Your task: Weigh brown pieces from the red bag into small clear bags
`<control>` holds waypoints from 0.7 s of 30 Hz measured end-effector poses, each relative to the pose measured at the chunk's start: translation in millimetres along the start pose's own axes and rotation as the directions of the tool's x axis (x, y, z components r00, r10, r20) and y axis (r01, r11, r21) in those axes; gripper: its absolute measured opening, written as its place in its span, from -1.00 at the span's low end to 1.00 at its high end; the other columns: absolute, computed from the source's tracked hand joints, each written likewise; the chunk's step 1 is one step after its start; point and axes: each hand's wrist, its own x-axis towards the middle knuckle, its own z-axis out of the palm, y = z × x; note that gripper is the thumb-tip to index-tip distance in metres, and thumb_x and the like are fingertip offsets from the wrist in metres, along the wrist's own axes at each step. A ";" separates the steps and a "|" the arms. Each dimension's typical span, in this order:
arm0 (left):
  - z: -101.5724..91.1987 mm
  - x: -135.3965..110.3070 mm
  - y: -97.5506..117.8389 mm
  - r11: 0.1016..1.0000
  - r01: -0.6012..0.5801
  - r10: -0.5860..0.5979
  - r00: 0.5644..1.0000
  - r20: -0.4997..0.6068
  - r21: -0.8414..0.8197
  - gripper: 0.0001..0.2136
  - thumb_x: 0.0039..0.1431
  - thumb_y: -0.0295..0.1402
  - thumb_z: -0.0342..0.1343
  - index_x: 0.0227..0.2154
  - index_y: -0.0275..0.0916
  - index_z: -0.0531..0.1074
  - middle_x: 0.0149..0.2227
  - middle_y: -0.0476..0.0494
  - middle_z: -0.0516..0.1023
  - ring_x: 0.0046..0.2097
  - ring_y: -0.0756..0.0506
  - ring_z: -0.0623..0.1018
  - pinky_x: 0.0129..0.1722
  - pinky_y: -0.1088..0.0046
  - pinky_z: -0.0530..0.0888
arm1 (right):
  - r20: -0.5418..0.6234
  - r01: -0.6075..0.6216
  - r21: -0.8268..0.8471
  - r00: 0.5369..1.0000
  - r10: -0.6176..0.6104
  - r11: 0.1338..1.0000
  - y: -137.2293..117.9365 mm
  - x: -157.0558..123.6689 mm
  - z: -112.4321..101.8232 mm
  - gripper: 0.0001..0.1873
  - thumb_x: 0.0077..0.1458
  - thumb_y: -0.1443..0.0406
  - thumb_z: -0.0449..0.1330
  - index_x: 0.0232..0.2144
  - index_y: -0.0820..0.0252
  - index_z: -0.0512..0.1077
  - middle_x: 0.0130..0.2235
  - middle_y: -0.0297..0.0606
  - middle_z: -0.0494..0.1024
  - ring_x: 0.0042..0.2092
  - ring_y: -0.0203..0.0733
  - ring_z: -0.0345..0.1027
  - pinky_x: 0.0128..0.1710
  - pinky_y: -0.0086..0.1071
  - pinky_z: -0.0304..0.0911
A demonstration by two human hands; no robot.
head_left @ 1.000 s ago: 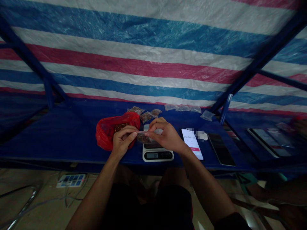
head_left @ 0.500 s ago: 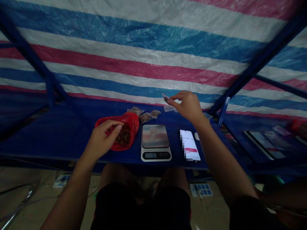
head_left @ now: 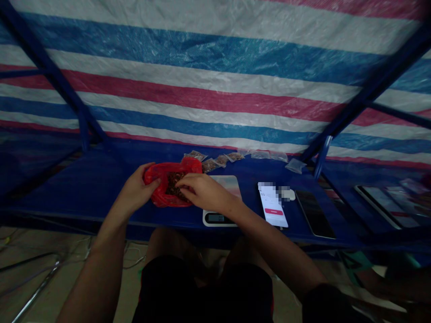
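A red plastic bag (head_left: 158, 197) full of dark brown bits lies open on the blue shelf (head_left: 101, 188). My left hand (head_left: 138, 190) grips its left rim, fingers closed on the plastic. My right hand (head_left: 202, 190) reaches across into the bag's mouth, fingertips pinched among the brown bits; what they hold is hidden. A small white kitchen scale (head_left: 222, 211) stands just right of the bag, half covered by my right wrist. Several small clear filled bags (head_left: 215, 161) lie in a row behind the scale.
A lit phone (head_left: 272, 204) and a dark phone (head_left: 314, 213) lie right of the scale. Empty clear bags (head_left: 269, 155) lie further back. A striped tarp (head_left: 215, 80) hangs behind. Blue frame posts (head_left: 323, 150) rise at both sides. Cables lie on the floor.
My right hand came back from the far row of small bags, where one more filled bag now lies, and went into the red bag. My left hand shifted to the bag's rim.
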 end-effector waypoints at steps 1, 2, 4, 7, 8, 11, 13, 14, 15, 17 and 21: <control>-0.8 2.4 6.6 1.000 -0.021 0.021 1.000 -0.003 0.003 -0.38 0.09 -0.15 0.23 0.23 -0.25 0.39 0.12 -0.29 0.60 0.08 -0.29 0.63 0.15 0.09 0.56 | 0.037 -0.001 -0.042 0.999 0.002 0.999 0.2 8.1 6.8 -0.77 0.33 0.45 0.15 -0.05 0.31 0.57 -0.01 -0.02 0.66 0.00 -0.13 0.52 0.09 -0.25 0.33; -2.3 5.0 12.1 0.999 -0.039 0.039 0.999 0.001 0.003 -0.37 0.10 -0.17 0.22 0.24 -0.25 0.38 0.12 -0.30 0.60 0.06 -0.29 0.63 0.13 0.08 0.57 | 0.083 -0.012 -0.092 0.996 0.020 0.996 1.9 15.6 12.1 -0.78 0.31 0.43 0.19 -0.04 0.35 0.56 0.00 0.05 0.65 0.01 -0.08 0.52 0.10 -0.22 0.33; -6.8 9.9 17.2 0.997 -0.069 0.069 0.998 0.008 0.034 -0.40 0.13 -0.22 0.19 0.25 -0.25 0.38 0.11 -0.31 0.61 0.04 -0.29 0.63 0.13 0.06 0.57 | 0.178 -0.053 -0.172 0.980 0.084 0.984 7.2 26.8 17.3 -0.77 0.28 0.39 0.23 -0.05 0.41 0.55 0.02 0.13 0.63 0.00 -0.01 0.53 0.06 -0.20 0.36; -14.3 11.2 10.5 0.969 -0.126 0.114 0.991 0.067 0.214 -0.55 0.19 -0.28 0.11 0.14 -0.26 0.47 0.06 -0.34 0.62 0.07 -0.34 0.61 0.18 -0.04 0.52 | 0.223 -0.116 -0.260 0.959 0.176 0.959 12.1 29.6 12.3 -0.74 0.30 0.38 0.17 -0.06 0.43 0.57 0.01 0.15 0.65 -0.04 0.01 0.56 -0.03 -0.21 0.39; -16.4 8.3 7.6 0.946 -0.143 0.129 0.989 0.068 0.291 -0.57 0.21 -0.28 0.12 0.12 -0.27 0.48 0.06 -0.37 0.61 0.13 -0.39 0.58 0.21 -0.11 0.48 | 0.226 -0.111 -0.276 0.958 0.176 0.955 11.7 26.9 8.3 -0.73 0.31 0.36 0.15 -0.06 0.42 0.57 -0.01 0.13 0.66 -0.06 0.00 0.56 -0.06 -0.22 0.39; -20.3 -11.0 10.6 0.881 -0.169 0.234 0.967 -0.097 0.442 -0.42 0.14 -0.15 0.28 0.19 -0.30 0.45 0.23 -0.52 0.45 0.33 -0.59 0.36 0.31 -0.31 0.32 | 0.281 -0.023 -0.309 0.953 0.114 0.951 5.7 13.4 -3.5 -0.68 0.21 0.23 0.28 -0.08 0.37 0.60 -0.06 0.07 0.67 -0.07 0.03 0.53 -0.04 -0.18 0.38; -20.0 -26.1 24.8 0.862 -0.260 0.385 0.894 -0.227 0.436 -0.41 0.15 -0.13 0.30 0.21 -0.26 0.44 0.35 -0.47 0.31 0.37 -0.57 0.30 0.33 -0.29 0.30 | 0.310 0.033 -0.359 0.947 0.086 0.933 1.3 5.1 -6.2 -0.56 0.08 0.16 0.39 -0.07 0.37 0.60 -0.03 0.07 0.66 0.02 0.12 0.47 0.06 -0.09 0.35; -18.5 -31.5 33.2 0.863 -0.323 0.440 0.860 -0.260 0.389 -0.51 0.22 -0.15 0.25 0.17 -0.22 0.48 0.32 -0.38 0.37 0.32 -0.46 0.40 0.28 -0.15 0.42 | 0.314 0.051 -0.394 0.946 0.083 0.918 0.0 2.4 -5.1 -0.53 0.04 0.16 0.42 -0.07 0.38 0.61 -0.01 0.08 0.65 0.06 0.17 0.43 0.10 -0.05 0.32; -16.0 -34.5 40.7 0.858 -0.388 0.471 0.855 -0.217 0.336 -0.63 0.29 -0.17 0.18 0.08 -0.19 0.53 0.20 -0.28 0.49 0.20 -0.35 0.52 0.19 -0.02 0.52 | 0.318 0.066 -0.431 0.944 0.084 0.900 -0.5 0.8 -2.7 -0.56 0.05 0.19 0.42 -0.07 0.38 0.62 0.01 0.09 0.64 0.10 0.20 0.39 0.13 -0.01 0.29; -7.5 -32.3 47.9 0.870 -0.428 0.439 0.898 0.008 0.244 -0.74 0.34 -0.20 0.08 -0.08 -0.16 0.59 -0.05 -0.17 0.65 -0.04 -0.23 0.64 0.07 0.12 0.58 | 0.326 0.090 -0.498 0.941 0.091 0.863 0.9 0.7 4.6 -0.71 0.16 0.31 0.33 -0.09 0.37 0.63 0.00 0.08 0.65 0.11 0.19 0.37 0.15 0.01 0.25; 15.5 -7.6 25.1 0.876 -0.424 0.351 0.888 0.296 0.232 -0.71 0.22 -0.27 0.03 -0.14 -0.18 0.60 -0.07 -0.27 0.70 -0.04 -0.30 0.66 0.12 0.10 0.53 | 0.307 0.092 -0.564 0.946 0.105 0.821 6.0 6.1 11.2 -0.72 0.29 0.49 0.12 -0.12 0.39 0.64 -0.04 0.07 0.67 0.10 0.12 0.40 0.15 -0.05 0.21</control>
